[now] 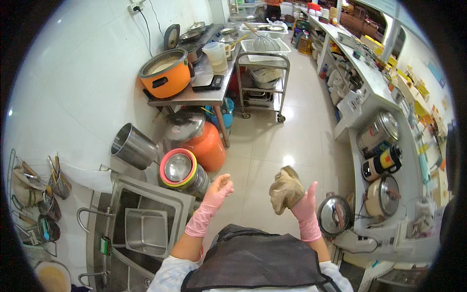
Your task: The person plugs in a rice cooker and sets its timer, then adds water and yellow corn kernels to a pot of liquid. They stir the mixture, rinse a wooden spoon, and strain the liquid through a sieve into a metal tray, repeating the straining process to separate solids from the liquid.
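Both my hands wear pink gloves and reach forward over the tiled floor. In my right hand [305, 207] is a crumpled brownish cloth [286, 190], hanging at the palm with the thumb pointing up. My left hand [218, 189] holds nothing visible; its fingers are slightly bent. Left of it stands a stack of bowls with a pink basin [163, 166] and a metal bowl [178, 167] inside. An orange barrel [209, 149] with a metal lid is just beyond. A metal sink [116, 189] with a steel pan [147, 231] lies at the lower left.
A steel table [213, 93] carries an orange rice cooker [169, 82], a kitchen scale [208, 83] and a plastic jug [217, 56]. Beside it stands a wheeled cart [263, 91]. A long counter [379, 85] with shelves runs along the right. A person [273, 9] stands far back.
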### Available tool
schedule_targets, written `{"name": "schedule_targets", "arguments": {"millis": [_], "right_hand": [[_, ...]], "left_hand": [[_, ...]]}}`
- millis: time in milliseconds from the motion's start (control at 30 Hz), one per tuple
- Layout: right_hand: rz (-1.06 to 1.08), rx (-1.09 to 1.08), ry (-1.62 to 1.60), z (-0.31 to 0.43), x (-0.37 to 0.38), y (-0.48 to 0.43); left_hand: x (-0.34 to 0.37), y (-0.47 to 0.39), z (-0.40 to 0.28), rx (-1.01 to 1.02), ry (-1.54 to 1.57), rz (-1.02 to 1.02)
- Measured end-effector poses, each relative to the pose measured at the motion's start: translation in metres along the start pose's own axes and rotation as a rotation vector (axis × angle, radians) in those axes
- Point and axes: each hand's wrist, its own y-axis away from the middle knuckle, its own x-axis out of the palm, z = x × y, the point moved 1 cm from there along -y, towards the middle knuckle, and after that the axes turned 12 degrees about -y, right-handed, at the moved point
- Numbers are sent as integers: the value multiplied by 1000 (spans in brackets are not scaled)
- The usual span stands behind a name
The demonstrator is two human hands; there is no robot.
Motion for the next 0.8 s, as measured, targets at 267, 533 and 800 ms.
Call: {"name": "schedule_targets", "arguments": {"millis": [267, 533, 800], "right_hand": [[-208, -177, 629, 52, -79, -154], [-163, -383, 1046, 97, -71, -390], [98, -482, 1538, 87, -66, -614]], "left_hand": [[-48, -187, -28, 1, 42, -185], [-126, -461, -124, -36, 176, -275], [-182, -699, -231, -191, 190, -384]]}}
